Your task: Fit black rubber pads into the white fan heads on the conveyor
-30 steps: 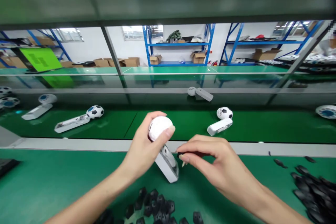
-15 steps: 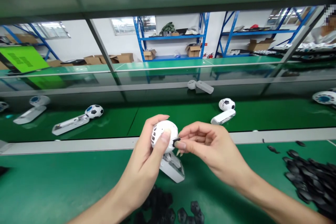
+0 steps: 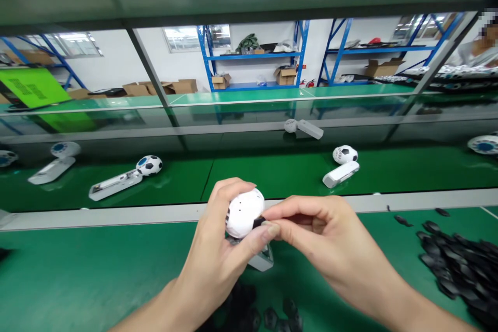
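Observation:
My left hand (image 3: 213, 244) is closed around the white ball-shaped head (image 3: 244, 211) of a small device, its thumb across the lower right side. Two small dark holes show on the ball's plain face, and dark slots lie at its left edge. Below, partly covered by my fingers, hangs the device's white handle (image 3: 263, 261). Between thumb and forefinger my right hand (image 3: 322, 233) pinches a small black piece (image 3: 258, 222) against the ball's right side. Whether the piece is seated there, I cannot tell. Black pentagon-shaped pieces (image 3: 271, 317) lie on the green bench below my hands.
A larger heap of black pieces (image 3: 455, 262) covers the bench at right. Beyond a pale rail (image 3: 148, 217), a green belt (image 3: 241, 171) carries several similar devices, including a football-patterned one (image 3: 149, 166). A person (image 3: 484, 49) is at the far right, behind stacked trays.
The devices on the belt have shifted right. The ball has turned and come slightly lower, showing more of its plain face. My left thumb has slid from its front to its lower right.

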### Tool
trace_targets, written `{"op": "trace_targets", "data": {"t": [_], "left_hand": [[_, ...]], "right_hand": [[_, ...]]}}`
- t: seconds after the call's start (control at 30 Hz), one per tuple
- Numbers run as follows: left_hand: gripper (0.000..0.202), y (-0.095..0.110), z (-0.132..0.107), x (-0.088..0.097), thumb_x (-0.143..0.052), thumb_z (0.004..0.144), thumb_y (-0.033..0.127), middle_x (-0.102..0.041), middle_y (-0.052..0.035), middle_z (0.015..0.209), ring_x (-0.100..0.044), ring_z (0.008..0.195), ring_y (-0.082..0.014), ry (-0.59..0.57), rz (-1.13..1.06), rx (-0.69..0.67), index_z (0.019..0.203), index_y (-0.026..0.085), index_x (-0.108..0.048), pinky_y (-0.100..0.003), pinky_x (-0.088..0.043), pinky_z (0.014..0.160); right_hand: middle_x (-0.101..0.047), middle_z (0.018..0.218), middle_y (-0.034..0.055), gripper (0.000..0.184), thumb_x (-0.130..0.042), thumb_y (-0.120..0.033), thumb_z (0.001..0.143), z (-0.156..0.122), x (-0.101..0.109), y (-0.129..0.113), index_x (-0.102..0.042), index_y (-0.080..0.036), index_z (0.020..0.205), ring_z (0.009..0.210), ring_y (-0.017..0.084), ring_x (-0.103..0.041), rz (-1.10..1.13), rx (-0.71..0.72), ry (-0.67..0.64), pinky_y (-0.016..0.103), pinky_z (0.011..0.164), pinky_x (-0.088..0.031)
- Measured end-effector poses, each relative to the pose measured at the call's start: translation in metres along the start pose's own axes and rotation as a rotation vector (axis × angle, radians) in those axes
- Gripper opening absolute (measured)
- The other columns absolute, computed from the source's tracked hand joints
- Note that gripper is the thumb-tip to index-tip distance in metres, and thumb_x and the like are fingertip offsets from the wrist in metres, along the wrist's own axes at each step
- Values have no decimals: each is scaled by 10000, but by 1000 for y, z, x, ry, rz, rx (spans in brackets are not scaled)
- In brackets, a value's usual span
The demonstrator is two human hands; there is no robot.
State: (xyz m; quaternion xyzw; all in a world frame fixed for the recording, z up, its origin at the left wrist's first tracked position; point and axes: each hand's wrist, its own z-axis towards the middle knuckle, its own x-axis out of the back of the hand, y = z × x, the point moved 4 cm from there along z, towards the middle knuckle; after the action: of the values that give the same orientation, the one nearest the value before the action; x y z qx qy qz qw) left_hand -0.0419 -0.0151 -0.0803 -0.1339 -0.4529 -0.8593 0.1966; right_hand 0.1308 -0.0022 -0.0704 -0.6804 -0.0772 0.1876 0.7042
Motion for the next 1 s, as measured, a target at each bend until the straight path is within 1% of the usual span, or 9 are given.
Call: {"op": "trace_targets", "data": {"t": [0.13,0.3,0.53,0.67,0.73,0.8,0.83,0.9,1.0], "left_hand": [[267,2,2,0,-723,977,268,-626,-47,1169,-650,1074,-207,0,-15,-82,1216,314,-613,-271,-547,813],[258,3,5,2,-654,981,206,-629,-36,1170,-658,1026,-166,-4,-41,-103,1214,297,-593,-225,-544,779],[191,4,10,4,-664,957,261,-676,-58,1133,-679,881,-163,0,-35,-20,1144,239,-638,-226,-542,666],[287,-8,19,6,-727,913,369,-709,-61,990,-654,734,-165,24,-57,151,1126,195,-647,-248,-527,600],[402,-26,32,4,-770,883,421,-706,-48,907,-656,712,-175,63,-132,299,1180,185,-639,-261,-536,608],[541,-51,49,-2,-822,847,408,-713,-50,915,-687,745,-192,126,-277,492,1289,178,-610,-276,-562,646],[624,-64,58,-8,-852,821,357,-725,-64,975,-710,788,-201,154,-374,595,1353,176,-580,-285,-582,682],[804,-85,76,-21,-872,768,179,-724,-119,1175,-740,968,-216,162,-535,739,1478,173,-495,-304,-611,845],[975,-100,90,-35,-853,727,40,-681,-170,1351,-695,1236,-246,96,-651,847,1579,191,-402,-378,-535,1119]], "right_hand": [[-848,979,47,104,-777,-294,908,-4,-3,-6,-869,-249,931,960,234,-818,-34,8,-56,258,831,-657],[-842,889,41,216,-771,-267,914,0,3,-13,-786,-223,1125,879,206,-819,-65,-4,-25,250,790,-661],[-821,834,43,172,-788,-299,889,16,24,-18,-748,-164,987,666,149,-768,-20,30,95,247,691,-651],[-809,808,26,149,-779,-281,870,21,30,-15,-745,-162,953,604,124,-735,-7,7,119,233,647,-631],[-806,791,15,114,-766,-254,866,22,31,-14,-744,-165,934,581,114,-727,-3,-1,123,214,619,-616],[-805,778,7,79,-752,-223,863,23,31,-12,-743,-167,919,566,107,-724,-12,-15,107,194,593,-598],[-807,782,5,69,-747,-211,862,23,31,-11,-743,-168,916,565,104,-725,-22,-23,96,187,585,-590],[-813,798,8,62,-738,-202,868,23,31,-7,-743,-169,920,575,104,-733,-54,-37,73,177,577,-577],[-816,815,14,53,-721,-190,885,22,30,-1,-744,-170,929,609,112,-749,-122,-69,28,175,584,-569]]}}
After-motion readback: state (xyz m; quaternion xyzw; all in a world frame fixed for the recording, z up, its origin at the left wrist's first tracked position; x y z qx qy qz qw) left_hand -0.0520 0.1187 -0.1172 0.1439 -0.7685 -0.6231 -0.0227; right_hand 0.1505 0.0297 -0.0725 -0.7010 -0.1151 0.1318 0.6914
